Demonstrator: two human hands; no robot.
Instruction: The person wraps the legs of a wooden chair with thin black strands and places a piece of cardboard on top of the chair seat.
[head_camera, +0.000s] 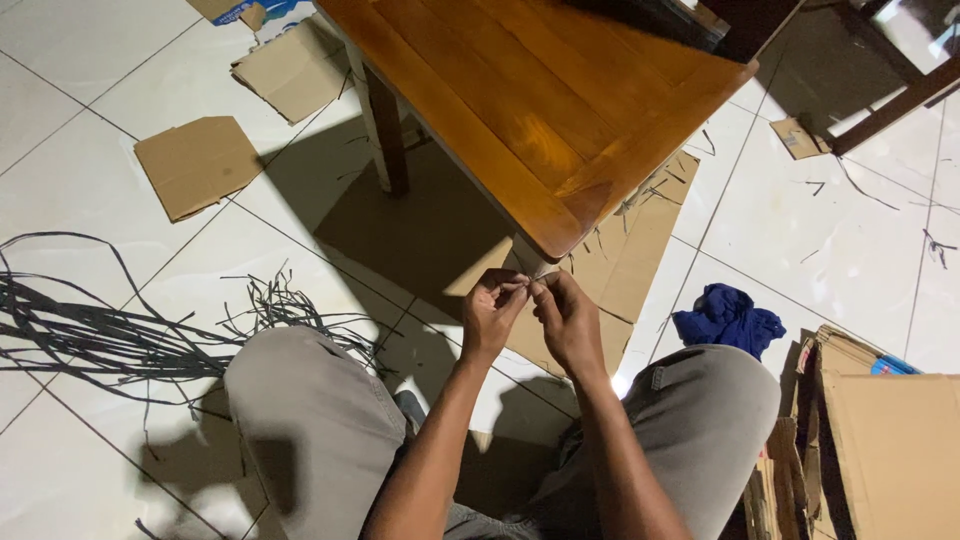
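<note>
Nearest the camera, two knees in grey trousers (310, 420) are seen, spread to 8 and 4 o'clock, with both forearms reaching up between them. At the centre, the left hand (492, 312) and the right hand (568, 322) are brought together, fingertips almost touching; each is pinched narrow on something thin and small (527, 287) held between them, too small to be made out clearly. Just beyond the hands, at 12 o'clock, the corner of a wooden surface (540, 110) is seen, with a flat cardboard sheet (630, 255) lying on the tiled floor (90, 60) beneath it. A blue cloth (728, 318) is crumpled at 3 o'clock. Dark thin strips (110, 335) are heaped at 9 o'clock. Cardboard pieces (195, 165) are scattered at 10 o'clock, farther off.
</note>
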